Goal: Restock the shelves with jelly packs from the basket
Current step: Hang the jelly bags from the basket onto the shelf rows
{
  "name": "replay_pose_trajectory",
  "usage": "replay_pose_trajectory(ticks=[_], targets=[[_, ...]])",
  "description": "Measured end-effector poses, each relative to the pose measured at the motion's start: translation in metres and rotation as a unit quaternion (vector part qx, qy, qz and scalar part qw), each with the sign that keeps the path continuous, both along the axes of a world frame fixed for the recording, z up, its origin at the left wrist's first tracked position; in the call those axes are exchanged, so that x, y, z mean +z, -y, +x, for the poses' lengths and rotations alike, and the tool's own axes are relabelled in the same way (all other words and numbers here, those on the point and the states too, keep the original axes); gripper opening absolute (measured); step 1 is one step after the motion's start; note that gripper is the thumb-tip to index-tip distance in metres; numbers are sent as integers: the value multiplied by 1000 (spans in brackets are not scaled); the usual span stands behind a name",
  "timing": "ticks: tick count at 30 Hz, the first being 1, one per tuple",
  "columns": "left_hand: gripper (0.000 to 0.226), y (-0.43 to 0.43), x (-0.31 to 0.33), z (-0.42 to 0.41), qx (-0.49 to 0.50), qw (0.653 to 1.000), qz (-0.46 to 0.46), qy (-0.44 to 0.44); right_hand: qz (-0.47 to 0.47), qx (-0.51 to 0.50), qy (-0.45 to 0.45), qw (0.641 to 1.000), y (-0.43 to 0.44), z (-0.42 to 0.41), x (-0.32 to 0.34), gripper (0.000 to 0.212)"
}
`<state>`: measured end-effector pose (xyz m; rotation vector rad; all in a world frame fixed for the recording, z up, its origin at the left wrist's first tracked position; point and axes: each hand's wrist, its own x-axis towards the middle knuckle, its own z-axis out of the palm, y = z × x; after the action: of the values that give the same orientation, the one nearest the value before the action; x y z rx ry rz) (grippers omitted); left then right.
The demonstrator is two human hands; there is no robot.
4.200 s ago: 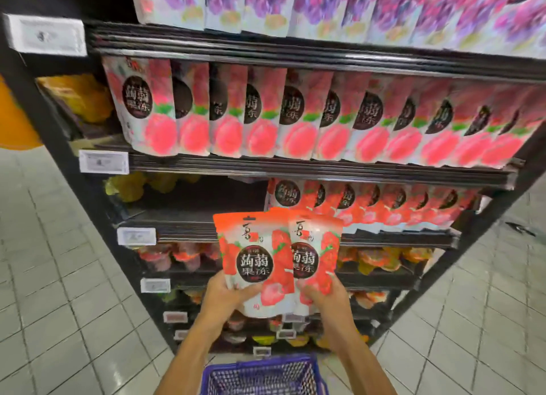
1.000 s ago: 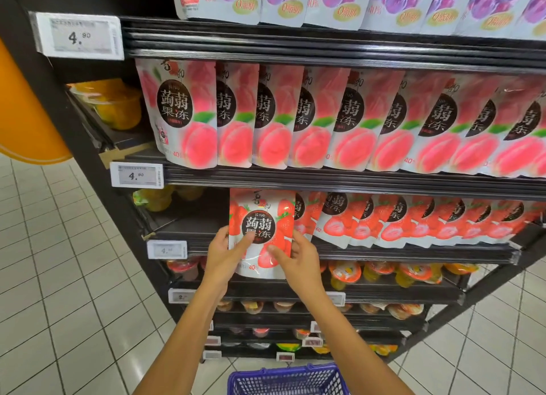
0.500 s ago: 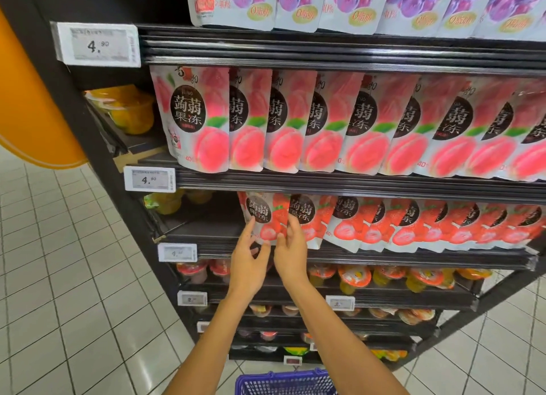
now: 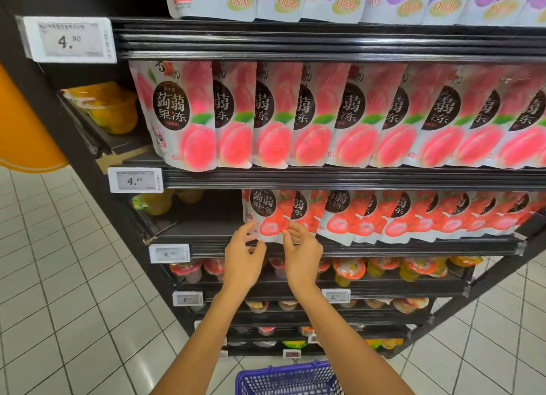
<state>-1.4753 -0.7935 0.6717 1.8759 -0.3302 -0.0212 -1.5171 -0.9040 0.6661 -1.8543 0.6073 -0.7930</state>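
Gripping nothing: left hand (image 4: 243,251) and right hand (image 4: 304,253) slack-fingered, tips at the lower edge of a red-and-white strawberry jelly pouch (image 4: 264,214); hard to tell whether touching or just clear. Stood upright at the left end of a row of matching pouches (image 4: 413,217), near the front lip of the black metal shelf (image 4: 413,248), label outward, probably to face the aisle and line up with its neighbours. Likely steadied from both lower corners against tipping. Below, between the forearms, a blue plastic mesh basket (image 4: 283,378), contents unseen.
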Motion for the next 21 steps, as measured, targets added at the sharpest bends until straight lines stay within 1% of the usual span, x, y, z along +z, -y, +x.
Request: replay_pose_trajectory(ticks=[2, 3, 5, 8, 9, 10, 13, 15, 18, 19, 21], targets=[[44, 0, 1, 3, 21, 1000, -11, 8, -5, -6, 0, 1000, 1, 0, -2, 19], [49, 0, 2, 5, 27, 999, -18, 11, -3, -7, 0, 1000, 2, 0, -3, 19], [68, 3, 8, 10, 17, 999, -23, 14, 1, -7, -1, 1000, 2, 0, -4, 19], [105, 14, 16, 17, -20, 999, -23, -12, -8, -5, -11, 1000, 2, 1, -5, 20], [111, 17, 16, 18, -18, 999, -24, -16, -11, -4, -14, 1000, 3, 1, -4, 20], [112, 19, 15, 20, -8, 1000, -21, -15, -14, -1, -17, 1000, 3, 1, -4, 21], [102, 20, 5, 21, 25, 1000, -14, 0, -16, 27, -25, 999, 5, -2, -2, 25], [97, 21, 0, 18, 51, 999, -10, 12, -23, 22, -3, 999, 4, -7, -3, 27], [93, 23, -4, 11, 100, 994, -21, 43, -19, -45, 68, 996, 4, -18, -4, 24], [92, 24, -6, 9, 117, 992, -24, 49, -8, -76, 75, 994, 6, -19, -4, 25], [92, 24, -7, 5, 150, 987, -26, 52, 17, -108, 52, 993, 13, -19, -4, 36]])
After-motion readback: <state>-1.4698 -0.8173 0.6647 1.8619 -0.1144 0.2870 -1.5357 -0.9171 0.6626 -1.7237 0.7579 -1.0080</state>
